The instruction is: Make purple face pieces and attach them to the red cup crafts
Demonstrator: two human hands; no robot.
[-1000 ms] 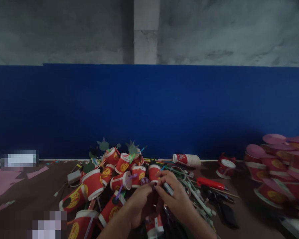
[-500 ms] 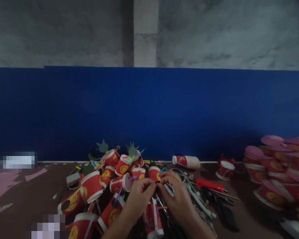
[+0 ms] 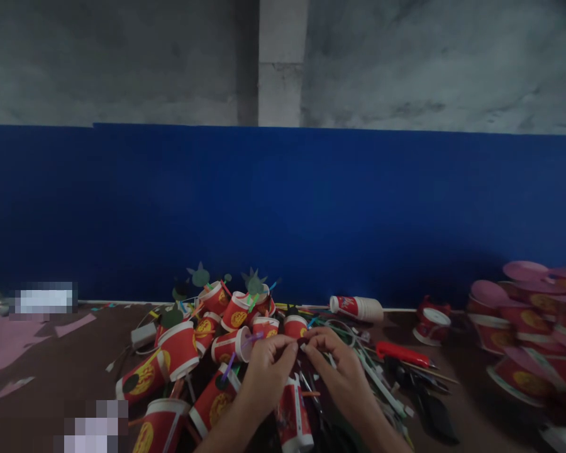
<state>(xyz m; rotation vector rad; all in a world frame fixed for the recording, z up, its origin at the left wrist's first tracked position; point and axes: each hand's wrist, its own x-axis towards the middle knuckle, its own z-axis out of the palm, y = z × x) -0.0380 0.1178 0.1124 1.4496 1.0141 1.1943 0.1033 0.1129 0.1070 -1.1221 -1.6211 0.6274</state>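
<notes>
My left hand (image 3: 272, 371) and my right hand (image 3: 338, 365) are raised close together over the middle of the pile, each with thumb and fingertips pinched. Between the fingertips is a small dark piece with a pale spot, too small to name. Just beyond them stands a red paper cup (image 3: 295, 326). Below and between my wrists lies another red cup (image 3: 293, 412), with an orange straw (image 3: 311, 394) at its side. Many red cups with yellow prints, such as a tilted cup (image 3: 179, 349), are heaped to the left, some bearing green paper shapes (image 3: 199, 275) and coloured straws.
Stacked cups (image 3: 357, 308) lie on their side by the blue wall panel (image 3: 283, 207). To the right are a red-handled tool (image 3: 403, 353), a black object (image 3: 436, 412), a red cup (image 3: 432, 326) and cups with pink discs (image 3: 526, 271). Pink paper (image 3: 9, 343) lies at the left.
The view has shifted slightly, so things sit a little further right. My fingertips have parted a little, and the small dark piece with its pale spot now shows between them.
</notes>
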